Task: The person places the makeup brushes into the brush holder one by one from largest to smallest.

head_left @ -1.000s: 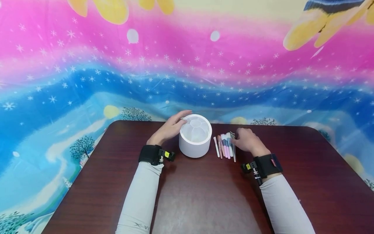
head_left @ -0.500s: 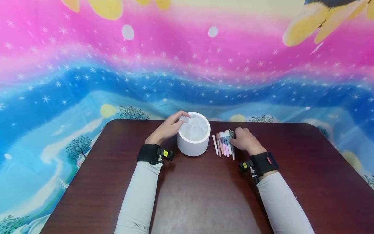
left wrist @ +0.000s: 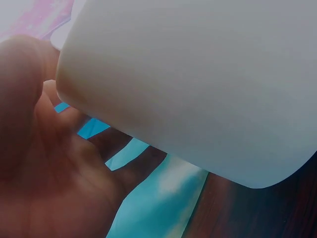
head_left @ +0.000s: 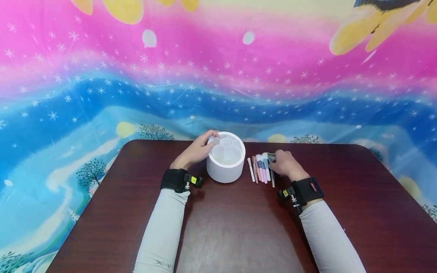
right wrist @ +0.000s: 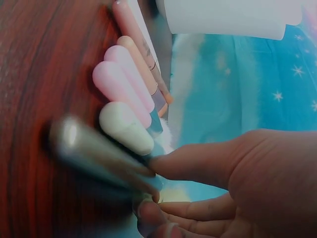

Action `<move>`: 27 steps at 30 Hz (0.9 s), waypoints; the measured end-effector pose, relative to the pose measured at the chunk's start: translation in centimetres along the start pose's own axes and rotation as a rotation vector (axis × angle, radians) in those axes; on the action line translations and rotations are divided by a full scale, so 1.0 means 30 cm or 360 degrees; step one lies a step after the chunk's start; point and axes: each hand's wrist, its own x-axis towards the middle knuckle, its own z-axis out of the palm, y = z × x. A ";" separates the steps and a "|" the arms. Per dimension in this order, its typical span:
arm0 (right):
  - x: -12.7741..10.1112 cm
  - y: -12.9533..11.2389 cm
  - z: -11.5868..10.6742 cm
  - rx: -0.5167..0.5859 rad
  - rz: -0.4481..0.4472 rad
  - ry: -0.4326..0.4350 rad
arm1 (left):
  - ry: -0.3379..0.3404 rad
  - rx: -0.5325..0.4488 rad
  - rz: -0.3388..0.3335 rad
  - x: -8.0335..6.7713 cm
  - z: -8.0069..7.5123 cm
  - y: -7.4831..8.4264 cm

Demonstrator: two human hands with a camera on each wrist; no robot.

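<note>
A round white organizer [head_left: 225, 171] with petal-shaped compartments stands on the table. My left hand [head_left: 194, 152] holds its left side, thumb at the rim; in the left wrist view the other fingers reach behind its white wall [left wrist: 188, 89]. To its right lies a row of makeup brushes [head_left: 261, 168] with white, pink and brown handles. At the row's right end my right hand [head_left: 288, 163] pinches a dark silver makeup brush [right wrist: 94, 153] between thumb and fingers. That brush looks blurred in the right wrist view, next to a white-handled brush [right wrist: 126, 128].
The dark brown table [head_left: 235, 231] runs back to a colourful snow-patterned cloth [head_left: 211, 83]. Both wrists wear black camera straps, the left strap [head_left: 173, 180] and the right strap [head_left: 308, 189].
The view has shifted slightly. My right fingers have closed further around the silver brush, which has tilted a little. My left hand stays on the organizer, which has not visibly moved.
</note>
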 end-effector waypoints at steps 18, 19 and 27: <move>-0.061 -0.006 -0.114 0.0180 -0.0116 0.0106 | -0.0003 0.0058 0.0021 -0.002 0.002 0.000; -0.065 -0.008 -0.123 0.0206 -0.0136 0.0107 | -0.0002 0.0074 0.0022 -0.002 0.002 0.000; -0.104 -0.054 -0.196 0.0439 -0.0256 0.0211 | 0.0006 0.0107 0.0021 0.000 0.006 -0.005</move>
